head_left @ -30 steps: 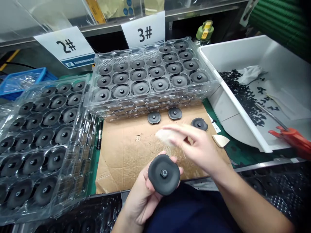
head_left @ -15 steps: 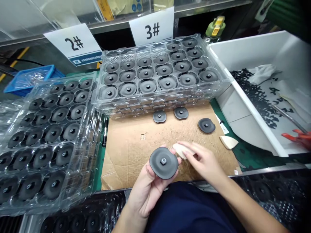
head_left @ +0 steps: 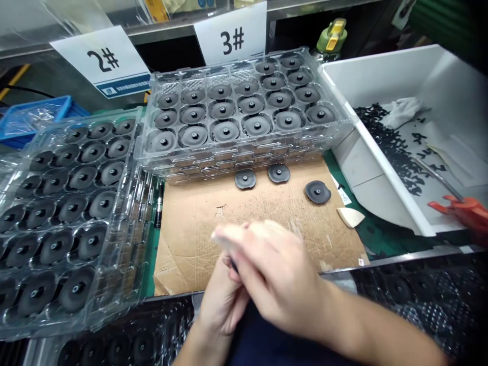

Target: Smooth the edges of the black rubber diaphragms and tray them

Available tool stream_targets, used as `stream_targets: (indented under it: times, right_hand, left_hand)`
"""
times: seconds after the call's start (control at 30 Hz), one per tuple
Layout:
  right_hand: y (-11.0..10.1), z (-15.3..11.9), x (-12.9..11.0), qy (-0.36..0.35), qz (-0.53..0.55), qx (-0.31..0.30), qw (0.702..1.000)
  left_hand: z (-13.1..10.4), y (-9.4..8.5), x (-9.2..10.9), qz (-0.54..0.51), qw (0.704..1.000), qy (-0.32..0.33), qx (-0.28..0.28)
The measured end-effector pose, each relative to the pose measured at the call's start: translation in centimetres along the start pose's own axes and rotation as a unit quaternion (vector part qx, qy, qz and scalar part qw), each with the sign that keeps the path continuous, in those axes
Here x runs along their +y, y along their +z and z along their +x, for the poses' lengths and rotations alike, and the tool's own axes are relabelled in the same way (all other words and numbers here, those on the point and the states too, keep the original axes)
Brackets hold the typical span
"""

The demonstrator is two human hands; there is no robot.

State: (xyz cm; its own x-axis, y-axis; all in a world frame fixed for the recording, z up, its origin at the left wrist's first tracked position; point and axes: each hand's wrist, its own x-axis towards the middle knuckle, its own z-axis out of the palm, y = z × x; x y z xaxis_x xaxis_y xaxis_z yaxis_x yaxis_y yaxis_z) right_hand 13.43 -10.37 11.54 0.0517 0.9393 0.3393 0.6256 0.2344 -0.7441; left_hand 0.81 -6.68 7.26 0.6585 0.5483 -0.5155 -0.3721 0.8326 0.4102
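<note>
My left hand [head_left: 223, 300] is closed around a black disc [head_left: 234, 264]. Only a sliver of the disc's dark edge shows, because my right hand [head_left: 276, 269] lies across it. The right fingers are bent together over a white pad [head_left: 222, 241], blurred by motion and mostly hidden. Both hands meet above the near edge of a cardboard sheet [head_left: 190, 244]. Farther back on the sheet lie three loose discs: one left [head_left: 245, 179], one middle [head_left: 279, 173] and one right [head_left: 317, 192], each with a small central stud.
A stacked clear tray [head_left: 244, 147] of black discs stands at the back, another tray [head_left: 125, 203] at left. On the right are a cream wedge [head_left: 351, 217] and a white bin [head_left: 381, 170] with small black parts and a red-handled tool [head_left: 459, 206]. A black pen [head_left: 158, 211] lies left.
My right hand has moved left, from beside the disc to across it, with the white pad. The disc, face-on before, is now almost covered. The view has shifted slightly.
</note>
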Motion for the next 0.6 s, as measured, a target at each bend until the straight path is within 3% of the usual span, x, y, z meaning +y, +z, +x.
stream_targets:
  times: [0.1, 0.2, 0.23, 0.3, 0.37, 0.4, 0.53, 0.6]
  right_hand:
    - [-1.3, -1.5, -0.3, 0.015, 0.058, -0.088, 0.994]
    - [-2.8, -2.5, -0.3, 0.09, -0.022, -0.081, 0.992]
    - [-3.1, -2.4, -0.2, 0.079, -0.057, -0.065, 0.993]
    - [-3.3, -1.6, 0.3, -0.01, -0.076, -0.054, 0.996]
    - [-3.2, -0.7, 1.4, -0.08, -0.01, -0.066, 0.995]
    - [-3.2, -0.3, 2.2, -0.072, 0.03, -0.057, 0.995]
    - [-2.0, -1.9, 5.7, 0.161, 0.028, 0.046, 0.986]
    - [-0.6, -4.2, 7.2, 0.223, -0.005, 0.023, 0.974]
  left_hand:
    - [-0.3, -0.3, 0.6, 0.014, 1.0, 0.006, 0.008]
    - [-0.2, -0.6, 0.4, 0.014, 1.0, 0.004, 0.005]
    - [-0.1, -0.6, 0.2, 0.009, 1.0, -0.007, 0.001]
    - [0.0, -0.5, -0.2, -0.006, 0.999, -0.035, -0.013]
    - [0.0, -0.3, -0.3, -0.021, 0.998, -0.047, -0.033]
    - [-0.1, -0.3, -0.3, -0.024, 0.998, -0.047, -0.044]
    - [-0.6, -1.0, 0.1, -0.031, 0.994, -0.043, -0.097]
    - [-0.7, -1.4, 0.2, -0.041, 0.991, -0.041, -0.123]
